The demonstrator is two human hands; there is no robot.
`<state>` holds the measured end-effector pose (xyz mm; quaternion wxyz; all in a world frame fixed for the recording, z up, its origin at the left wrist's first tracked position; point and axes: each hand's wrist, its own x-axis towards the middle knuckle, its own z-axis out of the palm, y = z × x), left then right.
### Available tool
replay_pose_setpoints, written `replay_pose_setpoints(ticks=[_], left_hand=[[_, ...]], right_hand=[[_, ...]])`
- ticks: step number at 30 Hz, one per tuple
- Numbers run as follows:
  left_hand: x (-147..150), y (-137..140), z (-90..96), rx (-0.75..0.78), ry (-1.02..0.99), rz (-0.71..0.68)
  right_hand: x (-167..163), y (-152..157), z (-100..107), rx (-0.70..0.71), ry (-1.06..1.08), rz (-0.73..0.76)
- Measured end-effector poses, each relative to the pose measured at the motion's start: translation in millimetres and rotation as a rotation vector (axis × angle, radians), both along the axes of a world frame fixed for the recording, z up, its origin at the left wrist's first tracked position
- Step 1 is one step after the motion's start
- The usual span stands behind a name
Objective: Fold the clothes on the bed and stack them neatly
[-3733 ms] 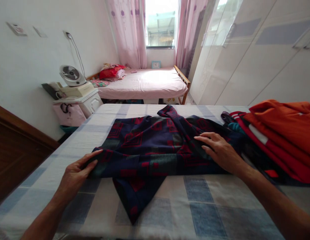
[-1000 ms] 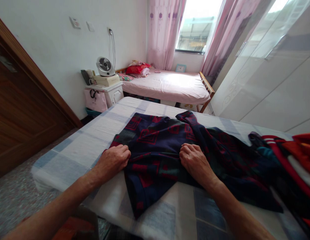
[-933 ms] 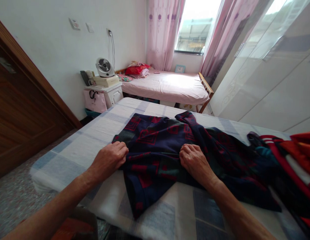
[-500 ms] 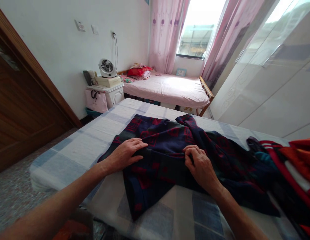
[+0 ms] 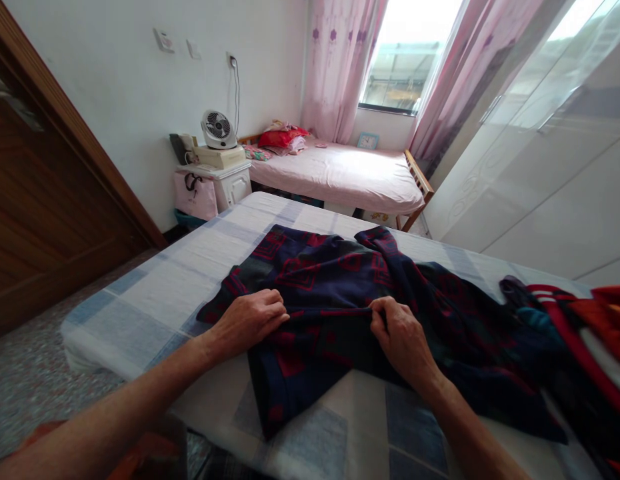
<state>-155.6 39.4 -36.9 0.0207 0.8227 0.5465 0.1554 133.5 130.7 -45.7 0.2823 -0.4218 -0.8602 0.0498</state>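
Note:
A navy and dark green garment with red square patterns lies spread on the checked bed. Its exact kind is hard to make out; one tube-like end with a hem points toward me at the front left. My left hand is closed on a fold across its middle, thumb and fingers pinching the cloth. Farther right along the same fold, my right hand also pinches the fabric. Between both hands the fold runs as a fairly straight, taut ridge. The garment's right part extends toward a clothes pile.
Heaped clothes in red, orange and dark colours lie at the bed's right end. Beyond are a pink-covered bed, a white cabinet carrying a fan, and a wardrobe. A wooden door stands left.
My left hand has gone from lying flat with spread fingers to pinching the cloth, slightly lower. The fold between my hands is straighter and raised. My right hand keeps its hold.

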Motion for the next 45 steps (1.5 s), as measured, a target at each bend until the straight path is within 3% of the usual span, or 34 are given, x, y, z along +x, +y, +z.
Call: replay_pose_setpoints(ticks=[6, 14, 17, 20, 23, 31, 45], left_hand=[[2, 3, -4.2, -0.07, 0.024, 0.11], [11, 10, 15.1, -0.084, 0.24, 0.113], [4, 11, 23.3, -0.026, 0.154, 0.158], [-4, 10, 26.2, -0.124, 0.064, 0.122], [-7, 8, 23.3, -0.223, 0.022, 0.081], [-15, 15, 9.2, -0.234, -0.212, 0.136], [-7, 15, 10.4, -0.193, 0.101, 0.159]], right_hand=[[0, -1, 0, 0.007, 0.001, 0.006], [1, -3, 1, 0.013, 0.03, 0.024], [1, -4, 3, 0.005, 0.06, 0.028], [1, -5, 4, 0.008, 0.076, 0.041], [0, -5, 4, 0.016, 0.076, 0.047], [1, -6, 2, 0.006, 0.074, 0.035], [1, -10, 4, 0.024, 0.1, 0.094]])
